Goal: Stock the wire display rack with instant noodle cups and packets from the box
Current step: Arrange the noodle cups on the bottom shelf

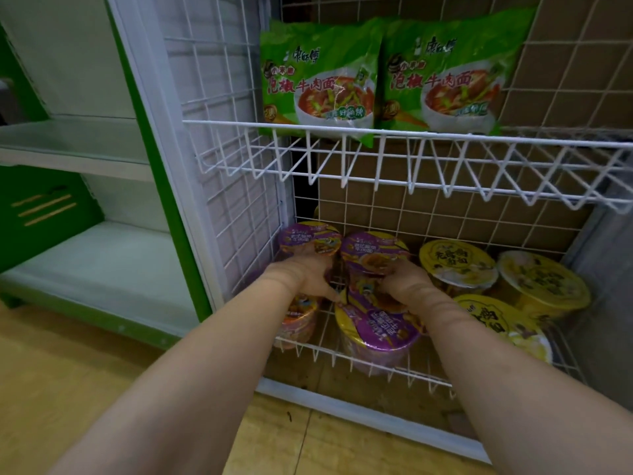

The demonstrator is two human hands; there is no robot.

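Wooden flooring (102, 389) runs under me, and a green and white shelving unit (85, 200) stands at the left beside the white wire display rack (376, 132). On the rack's upper wire shelf (411, 166) two green noodle packets (318, 77) stand side by side, leaning back against the grid. Down on the lower wire shelf (359, 358) sit the cups. My left hand (308, 275) is curled round the far-left purple noodle cup (308, 236), fingers wrapped over its near side. My right hand (400, 282) grips the purple cup next to it (373, 250), fingers hooked over its near rim. The two cups stand touching each other at the back left of the shelf. Nearer to me, another purple cup (376, 329) rests at the front edge, just below my right wrist, and an orange-banded cup (298, 318) sits partly hidden under my left hand. To the right, three yellow-lidded cups (457, 262) cluster together, two far and one near. Brown cardboard (445, 214) shows behind the rack's grid.
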